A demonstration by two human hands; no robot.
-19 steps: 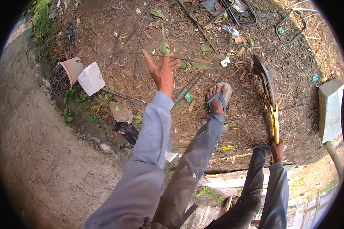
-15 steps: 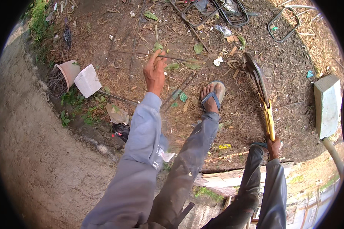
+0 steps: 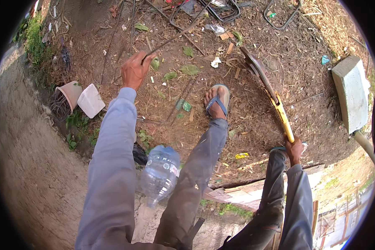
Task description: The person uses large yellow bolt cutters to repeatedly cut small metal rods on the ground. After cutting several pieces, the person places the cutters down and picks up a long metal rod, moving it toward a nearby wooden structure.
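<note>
Now | left hand clenches rod | right hand wraps yellow handle

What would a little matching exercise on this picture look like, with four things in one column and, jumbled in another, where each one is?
Things:
1. Thin rod
2. Tool
3. Bottle
4. Bucket

Places:
A. Seen between the left sleeve and a trouser leg
B. In the right hand
C. Beside the white block, with wires at its mouth
D. In the left hand

Right pairs: 1-D, 2-B, 3-A, 4-C.
</note>
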